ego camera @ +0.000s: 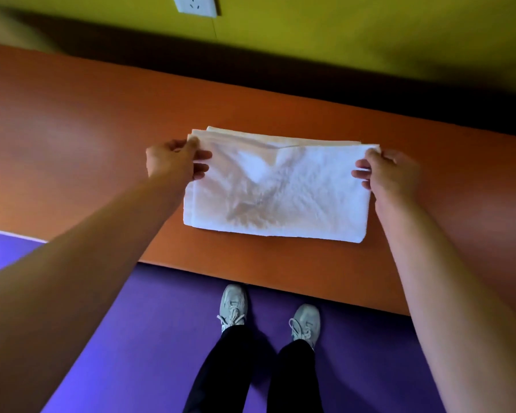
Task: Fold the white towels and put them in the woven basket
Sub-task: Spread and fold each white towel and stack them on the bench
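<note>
A white towel point(280, 189) lies folded in layers on the orange table point(72, 144), near its front edge. My left hand point(173, 162) pinches the towel's far left corner between thumb and fingers. My right hand point(390, 171) pinches the far right corner the same way. The top layer's far edge sits slightly raised over the layers beneath. No woven basket is in view.
A yellow-green wall with a white socket point(195, 4) rises behind the table. A dark gap runs between the table's back edge and the wall. Below the front edge are a purple floor point(149, 338) and my feet in pale sneakers point(233, 305).
</note>
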